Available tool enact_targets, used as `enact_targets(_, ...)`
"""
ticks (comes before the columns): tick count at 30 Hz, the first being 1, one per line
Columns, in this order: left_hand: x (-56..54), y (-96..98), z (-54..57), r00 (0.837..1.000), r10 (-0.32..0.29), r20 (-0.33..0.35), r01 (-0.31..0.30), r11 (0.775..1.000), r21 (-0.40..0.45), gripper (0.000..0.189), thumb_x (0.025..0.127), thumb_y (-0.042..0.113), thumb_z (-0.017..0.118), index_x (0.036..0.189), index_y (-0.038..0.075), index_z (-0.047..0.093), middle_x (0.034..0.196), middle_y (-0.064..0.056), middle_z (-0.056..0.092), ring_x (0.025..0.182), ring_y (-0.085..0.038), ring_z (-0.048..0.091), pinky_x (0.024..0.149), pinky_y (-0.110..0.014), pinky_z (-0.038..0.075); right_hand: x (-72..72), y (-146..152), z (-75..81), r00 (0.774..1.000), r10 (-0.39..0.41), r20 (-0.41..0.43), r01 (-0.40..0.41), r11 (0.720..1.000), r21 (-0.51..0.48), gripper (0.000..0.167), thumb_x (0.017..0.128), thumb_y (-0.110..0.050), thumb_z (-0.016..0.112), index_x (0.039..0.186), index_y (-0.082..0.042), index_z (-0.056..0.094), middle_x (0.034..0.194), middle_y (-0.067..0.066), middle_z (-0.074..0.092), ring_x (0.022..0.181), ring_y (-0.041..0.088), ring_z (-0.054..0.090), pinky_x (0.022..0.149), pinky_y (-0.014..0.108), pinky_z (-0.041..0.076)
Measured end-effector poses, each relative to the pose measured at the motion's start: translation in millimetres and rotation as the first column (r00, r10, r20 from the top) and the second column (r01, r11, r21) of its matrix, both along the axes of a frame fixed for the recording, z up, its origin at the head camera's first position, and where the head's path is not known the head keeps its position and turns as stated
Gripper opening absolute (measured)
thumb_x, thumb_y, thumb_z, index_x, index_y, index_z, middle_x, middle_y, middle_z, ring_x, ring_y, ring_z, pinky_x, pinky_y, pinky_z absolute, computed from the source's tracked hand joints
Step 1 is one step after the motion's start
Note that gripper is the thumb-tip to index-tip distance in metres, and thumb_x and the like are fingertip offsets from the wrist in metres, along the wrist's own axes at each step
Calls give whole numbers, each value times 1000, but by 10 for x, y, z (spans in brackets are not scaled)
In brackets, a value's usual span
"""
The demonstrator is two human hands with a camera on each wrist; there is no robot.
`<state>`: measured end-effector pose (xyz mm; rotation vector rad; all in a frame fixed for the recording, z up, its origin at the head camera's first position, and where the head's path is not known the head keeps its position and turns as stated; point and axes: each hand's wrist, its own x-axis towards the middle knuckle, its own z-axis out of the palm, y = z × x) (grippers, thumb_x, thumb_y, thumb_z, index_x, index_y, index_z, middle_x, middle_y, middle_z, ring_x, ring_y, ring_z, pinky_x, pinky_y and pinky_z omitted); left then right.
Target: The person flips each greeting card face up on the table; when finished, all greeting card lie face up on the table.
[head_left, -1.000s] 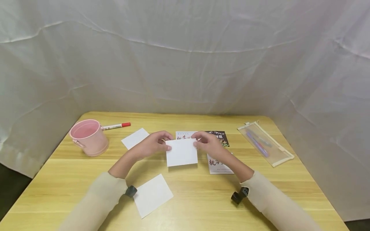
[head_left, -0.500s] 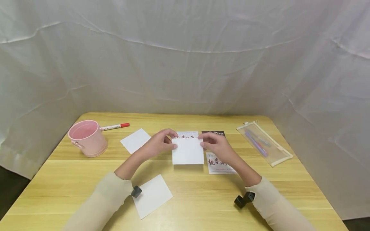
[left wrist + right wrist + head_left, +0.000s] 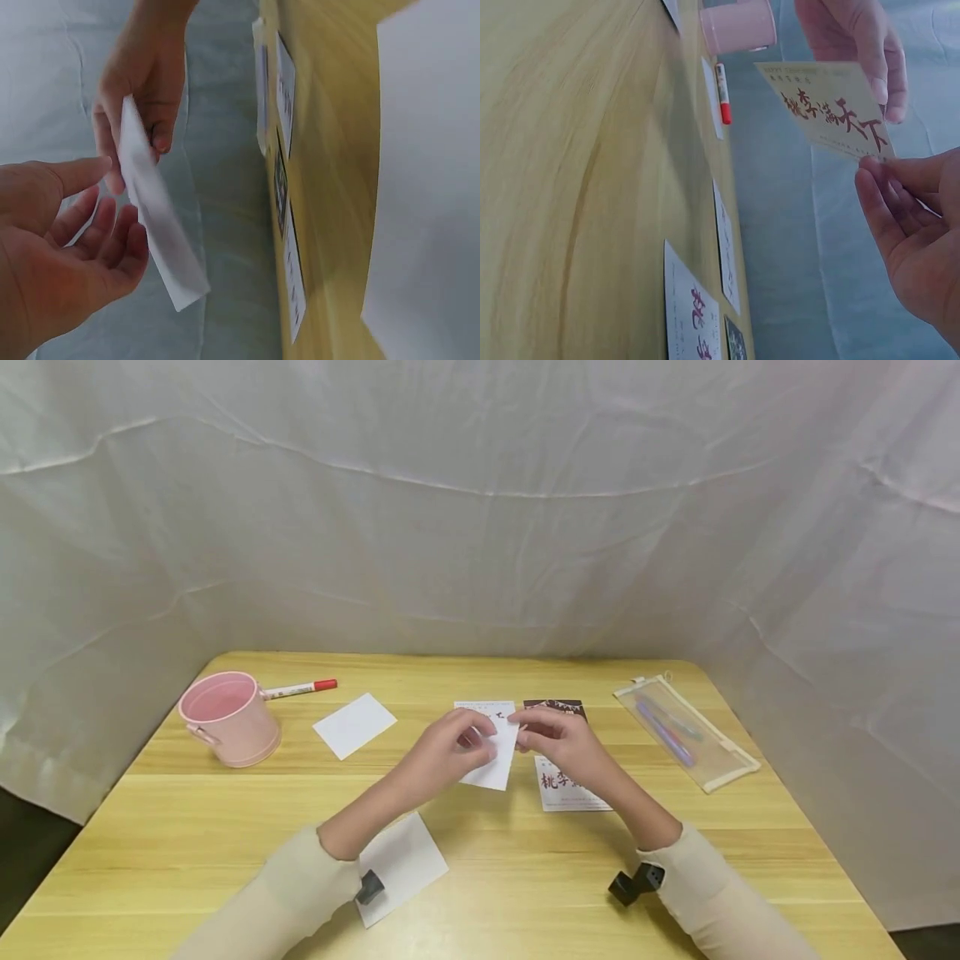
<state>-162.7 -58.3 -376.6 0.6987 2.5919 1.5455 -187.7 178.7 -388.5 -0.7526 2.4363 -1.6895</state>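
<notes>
A card (image 3: 501, 770) hangs above the table, tilted, its blank white side showing in the head view. Red Chinese lettering covers its other side, visible on the card (image 3: 825, 109) in the right wrist view. My right hand (image 3: 564, 743) pinches it by one edge between thumb and fingers. Close to the card's opposite side is my left hand (image 3: 450, 750), thumb stretched out and fingers loosely bent. In the left wrist view a gap shows between the thumb and fingers of that left hand (image 3: 75, 232), and the card (image 3: 161, 225) lies beyond them; whether a fingertip touches it I cannot tell.
On the wooden table (image 3: 525, 893) lie two blank white cards (image 3: 354, 727), two red-lettered cards (image 3: 558, 793) and a dark card (image 3: 553, 704). A pink bucket (image 3: 232, 722) and a red-capped marker (image 3: 300, 689) stand left; a mesh pouch (image 3: 720, 760) with pens lies right.
Both hands held the card flat at its sides; now the left has released its edge and moved right and nearer the right hand. The card has turned, held by the right.
</notes>
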Motion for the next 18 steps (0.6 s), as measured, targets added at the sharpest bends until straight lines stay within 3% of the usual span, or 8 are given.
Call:
enact_targets(4, 22, 32, -22, 996, -40, 74, 36, 998, 50, 17, 93, 15, 72, 109, 16, 66, 104, 0, 65, 95, -16, 62, 88, -33, 54, 14, -9, 9, 999, -25, -21, 26, 999, 22, 24, 96, -14, 70, 119, -8, 71, 113, 11, 69, 92, 20, 69, 84, 35, 60)
enact_targets(9, 27, 27, -33, 987, -77, 138, 66, 995, 81, 18, 95, 22, 70, 111, 16, 66, 104, 0, 67, 96, -18, 63, 89, -35, 54, 34, -24, 29, 993, -55, -104, 62, 996, 67, 17, 96, -16, 70, 112, -11, 73, 106, 3, 69, 89, 20, 68, 80, 32, 60)
enact_targets(14, 35, 19, -31, 984, -94, 150, 80, 992, 94, 20, 94, 23, 70, 112, 16, 66, 111, -2, 65, 99, -18, 62, 92, -35, 53, 94, -57, 97, 973, -83, -216, 114, 984, 136, 13, 94, -12, 71, 107, -15, 75, 102, -1, 70, 86, 16, 65, 77, 27, 57)
enact_targets(18, 31, 20, -42, 984, -87, 158, 71, 992, 104, 17, 94, 16, 67, 110, 14, 66, 110, -4, 67, 96, -17, 64, 86, -34, 55, 125, -70, 136, 953, -81, -292, 132, 979, 158, 13, 93, -12, 72, 105, -14, 75, 100, -2, 70, 84, 13, 63, 75, 25, 56)
